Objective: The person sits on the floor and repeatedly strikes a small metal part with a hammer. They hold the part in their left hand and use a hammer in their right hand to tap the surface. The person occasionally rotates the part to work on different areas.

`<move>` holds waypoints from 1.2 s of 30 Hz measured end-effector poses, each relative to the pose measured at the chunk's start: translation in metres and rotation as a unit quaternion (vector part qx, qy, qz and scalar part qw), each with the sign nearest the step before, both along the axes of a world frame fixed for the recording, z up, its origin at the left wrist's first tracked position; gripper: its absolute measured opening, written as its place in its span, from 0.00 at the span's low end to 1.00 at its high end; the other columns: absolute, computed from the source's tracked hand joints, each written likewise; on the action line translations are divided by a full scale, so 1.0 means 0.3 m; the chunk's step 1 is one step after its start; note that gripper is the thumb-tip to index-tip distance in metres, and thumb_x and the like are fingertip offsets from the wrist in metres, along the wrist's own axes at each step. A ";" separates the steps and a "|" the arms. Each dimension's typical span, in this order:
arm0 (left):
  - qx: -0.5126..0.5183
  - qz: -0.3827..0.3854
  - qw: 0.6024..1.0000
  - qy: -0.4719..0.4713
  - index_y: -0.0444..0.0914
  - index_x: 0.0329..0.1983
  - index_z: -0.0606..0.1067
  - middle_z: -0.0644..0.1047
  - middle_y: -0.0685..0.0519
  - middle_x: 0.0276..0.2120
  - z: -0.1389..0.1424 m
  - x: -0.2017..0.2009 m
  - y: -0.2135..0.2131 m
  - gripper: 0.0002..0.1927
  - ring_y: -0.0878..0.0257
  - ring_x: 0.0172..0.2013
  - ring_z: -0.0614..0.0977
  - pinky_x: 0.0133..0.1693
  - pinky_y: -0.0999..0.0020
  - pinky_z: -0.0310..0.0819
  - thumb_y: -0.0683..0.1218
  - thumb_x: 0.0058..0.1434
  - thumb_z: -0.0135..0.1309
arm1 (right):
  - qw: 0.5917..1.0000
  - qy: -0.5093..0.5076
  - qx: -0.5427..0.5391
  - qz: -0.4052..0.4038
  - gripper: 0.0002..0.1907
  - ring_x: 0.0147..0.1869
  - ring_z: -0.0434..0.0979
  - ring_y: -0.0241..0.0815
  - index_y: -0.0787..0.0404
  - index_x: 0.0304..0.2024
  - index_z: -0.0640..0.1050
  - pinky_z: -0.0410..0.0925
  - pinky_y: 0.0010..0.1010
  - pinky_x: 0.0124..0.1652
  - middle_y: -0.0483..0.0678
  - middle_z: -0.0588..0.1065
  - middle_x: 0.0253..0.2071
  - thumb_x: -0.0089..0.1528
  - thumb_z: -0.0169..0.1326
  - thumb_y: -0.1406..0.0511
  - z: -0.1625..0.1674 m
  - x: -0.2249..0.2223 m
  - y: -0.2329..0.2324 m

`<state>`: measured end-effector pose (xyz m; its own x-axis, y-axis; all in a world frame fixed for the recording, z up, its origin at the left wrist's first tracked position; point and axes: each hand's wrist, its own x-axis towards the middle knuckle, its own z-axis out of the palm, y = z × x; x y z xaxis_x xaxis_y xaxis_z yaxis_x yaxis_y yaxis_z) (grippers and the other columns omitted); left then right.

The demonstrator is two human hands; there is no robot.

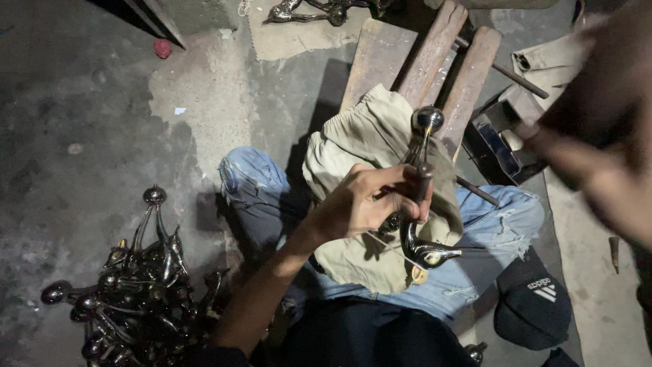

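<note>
Clutching a polished metal bird-shaped figure [420,204] by its slender neck, the left hand [360,204] has its fingers closed tight around the piece and holds it upright over the lap. Above the grip the neck rises to a round shiny knob [429,119]; below the grip the figure curves into a gleaming body and beak that catch the light. Directly behind the grip lies a crumpled khaki cloth [367,143], spread across the person's knees in faded, torn blue jeans [489,224]. To the right of the grip, the right hand [598,156] sweeps in blurred from the edge of the picture; whether it is open or closed on anything cannot be told. Beyond the grip, away from the body, worn wooden planks [441,61] lean with a thin metal rod, and past them another metal figure [305,10] rests on a cloth on the concrete floor [81,102]. Far to the left of the grip, a dark heap of similar metal figures [136,292] sits piled on the floor. Below and right of the grip, a black cap [533,306] lies beside the leg. Judging by the shine, the held piece looks well along in its polishing, while the dull heap appears not yet worked.
</note>
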<state>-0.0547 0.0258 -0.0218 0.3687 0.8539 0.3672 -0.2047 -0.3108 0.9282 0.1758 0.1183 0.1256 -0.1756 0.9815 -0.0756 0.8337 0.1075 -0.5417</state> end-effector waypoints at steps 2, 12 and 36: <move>0.033 0.015 0.999 0.040 0.32 0.52 0.75 0.84 0.50 0.39 0.007 0.000 -0.001 0.09 0.63 0.40 0.88 0.47 0.70 0.86 0.34 0.70 0.49 | 0.925 -0.295 0.045 0.235 0.35 0.47 0.83 0.39 0.52 0.68 0.67 0.70 0.41 0.61 0.43 0.79 0.45 0.60 0.63 0.59 0.007 0.031 0.011; 0.020 0.113 0.990 0.086 0.33 0.45 0.77 0.84 0.49 0.39 0.042 0.022 -0.049 0.07 0.63 0.41 0.89 0.42 0.71 0.85 0.32 0.67 0.52 | 0.861 -0.320 0.145 0.368 0.46 0.58 0.80 0.37 0.45 0.68 0.65 0.65 0.43 0.70 0.41 0.79 0.50 0.47 0.66 0.64 0.001 0.064 0.069; -0.072 0.167 0.983 -0.011 0.29 0.48 0.75 0.83 0.47 0.38 0.055 0.057 -0.119 0.08 0.62 0.41 0.87 0.46 0.68 0.85 0.36 0.67 0.57 | 0.841 -0.387 -0.001 0.377 0.44 0.42 0.85 0.42 0.42 0.73 0.59 0.76 0.31 0.43 0.48 0.80 0.44 0.57 0.62 0.68 0.011 -0.040 0.074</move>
